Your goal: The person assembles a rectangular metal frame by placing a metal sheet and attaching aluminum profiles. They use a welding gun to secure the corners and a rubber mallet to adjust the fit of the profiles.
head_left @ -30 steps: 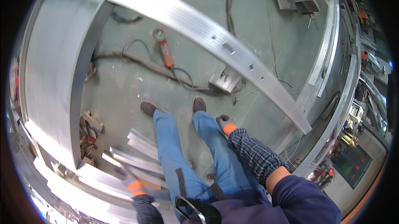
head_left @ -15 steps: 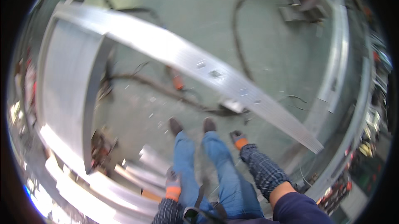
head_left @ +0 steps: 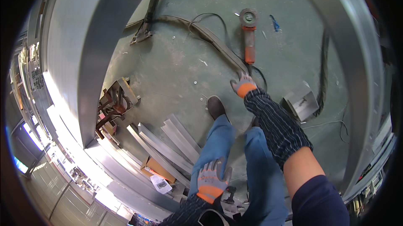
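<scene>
My right hand (head_left: pixel 243 84), in a grey glove with an orange cuff, reaches forward with its thumb apart from the fingers. It is just below the rear end of an orange angle grinder (head_left: pixel 249 43), which lies on the floor with its disc end away from me. The grinder's dark cord (head_left: pixel 261 77) passes beside the fingertips; I cannot tell whether they touch it. My left hand (head_left: pixel 213 177), in a matching glove, is over my left knee with its fingers spread and nothing in them.
A large metal frame rises at the left (head_left: pixel 98 37) and right (head_left: pixel 352 37). Thick hoses (head_left: pixel 201 33) cross the floor. Metal profiles (head_left: pixel 168 146), a cardboard box (head_left: pixel 157 169) and brown metal parts (head_left: pixel 117 104) lie at left. A silvery metal piece (head_left: pixel 303 102) sits at right.
I have moved forward, and the grinder now lies close in front of me. My right hand has stretched out toward it and opened. My left hand has come onto my knee.
</scene>
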`<action>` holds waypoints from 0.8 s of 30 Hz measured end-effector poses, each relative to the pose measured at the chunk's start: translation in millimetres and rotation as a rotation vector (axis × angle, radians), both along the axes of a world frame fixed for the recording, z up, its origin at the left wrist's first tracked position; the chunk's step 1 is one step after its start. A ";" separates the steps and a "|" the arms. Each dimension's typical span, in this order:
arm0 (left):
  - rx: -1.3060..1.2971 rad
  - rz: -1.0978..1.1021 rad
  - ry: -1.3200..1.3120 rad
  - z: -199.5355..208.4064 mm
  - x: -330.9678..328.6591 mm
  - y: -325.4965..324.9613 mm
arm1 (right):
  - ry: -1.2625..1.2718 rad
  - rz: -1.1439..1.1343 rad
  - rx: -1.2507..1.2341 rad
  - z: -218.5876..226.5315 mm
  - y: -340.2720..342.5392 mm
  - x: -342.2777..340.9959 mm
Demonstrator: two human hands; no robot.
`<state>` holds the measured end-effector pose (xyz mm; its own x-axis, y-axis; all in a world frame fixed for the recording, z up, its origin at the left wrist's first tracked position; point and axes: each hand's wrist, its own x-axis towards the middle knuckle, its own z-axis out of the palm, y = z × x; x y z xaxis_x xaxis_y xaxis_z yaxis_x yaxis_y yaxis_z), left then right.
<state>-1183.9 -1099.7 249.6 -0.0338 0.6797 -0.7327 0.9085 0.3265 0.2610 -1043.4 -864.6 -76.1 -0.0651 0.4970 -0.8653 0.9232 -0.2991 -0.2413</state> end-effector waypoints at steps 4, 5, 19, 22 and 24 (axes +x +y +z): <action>0.076 0.153 -0.115 -5.3 -23.2 44.1 | -0.230 0.264 0.145 -69.4 52.6 -45.4; 0.064 0.187 -0.111 -8.6 -28.8 45.8 | -0.245 0.236 0.105 -73.5 56.6 -49.9; 0.236 0.992 -0.337 -356.3 -227.5 196.9 | 0.190 0.074 0.250 -67.9 -15.2 3.2; 0.320 0.977 -0.056 -404.4 -273.0 274.6 | 0.292 -0.307 0.225 -53.0 -25.0 33.6; 0.475 0.767 0.135 -421.7 -291.3 314.9 | 0.434 -0.613 0.119 -10.0 -3.1 59.7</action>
<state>-1475.2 -784.8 -172.1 -0.6660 0.6647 -0.3386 0.5192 0.7389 0.4295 -983.7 -867.8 -86.1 -0.0692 0.6423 -0.7633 0.4152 -0.6772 -0.6075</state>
